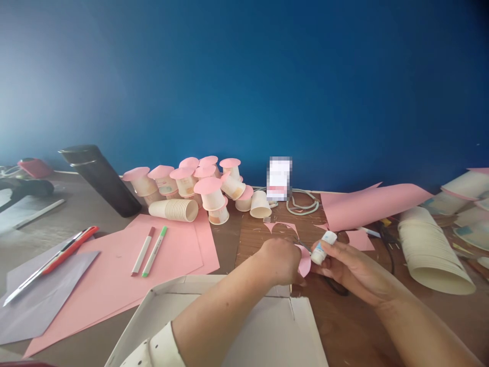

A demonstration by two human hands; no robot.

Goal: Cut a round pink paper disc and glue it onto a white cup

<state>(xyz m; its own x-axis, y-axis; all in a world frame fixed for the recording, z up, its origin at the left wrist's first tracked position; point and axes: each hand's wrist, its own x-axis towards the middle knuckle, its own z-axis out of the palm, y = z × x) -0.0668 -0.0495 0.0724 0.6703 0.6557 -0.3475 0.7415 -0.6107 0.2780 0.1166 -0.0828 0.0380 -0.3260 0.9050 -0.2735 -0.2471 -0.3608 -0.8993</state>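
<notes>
My left hand [280,260] is closed on a small round-edged piece of pink paper [304,262]. Its fingertips are mostly hidden behind the hand itself. Close beside it, my right hand [353,270] grips a white glue stick [324,247] with a blue label, tilted toward the paper. Whether the glue stick touches the paper I cannot tell. Pink paper offcuts [280,228] lie on the brown table behind the hands. Under my left forearm is a shallow white cardboard box lid [255,326].
Several paper cups with pink paper tops [208,187] stand near the blue wall, left of a phone [278,178]. Cup stacks lie left [173,210] and right [431,250]. Markers [155,251], pink sheets [114,265], a red cutter [69,255] and a black flask [103,181] occupy the left.
</notes>
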